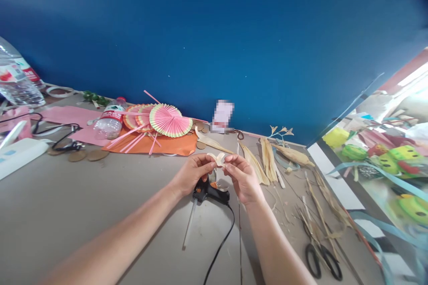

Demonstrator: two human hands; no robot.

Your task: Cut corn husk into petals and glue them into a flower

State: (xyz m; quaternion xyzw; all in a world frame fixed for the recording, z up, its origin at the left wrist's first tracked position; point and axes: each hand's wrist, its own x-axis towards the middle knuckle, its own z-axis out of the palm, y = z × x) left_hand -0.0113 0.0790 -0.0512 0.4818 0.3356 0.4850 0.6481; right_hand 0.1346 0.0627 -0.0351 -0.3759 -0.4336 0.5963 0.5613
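Between my hands, at the middle of the head view, is a small pale husk piece [220,159] with petal-like tips. My left hand [195,171] pinches its left side between thumb and fingers. The right side is pinched by my right hand [243,178]. Just below my hands a black glue gun [214,192] lies on the table, a clear glue stick [189,225] sticking out toward me and a black cord running off the near edge. Dried husks [256,160] lie to the right of my right hand.
Pink paper fans [170,120] rest on orange paper [185,143], beside a plastic bottle [109,120]. Black-handled scissors [323,260] lie at the near right among dried strips. A white power strip [20,156] is at the left. Behind the grey table [133,205] rises a blue wall [200,44].
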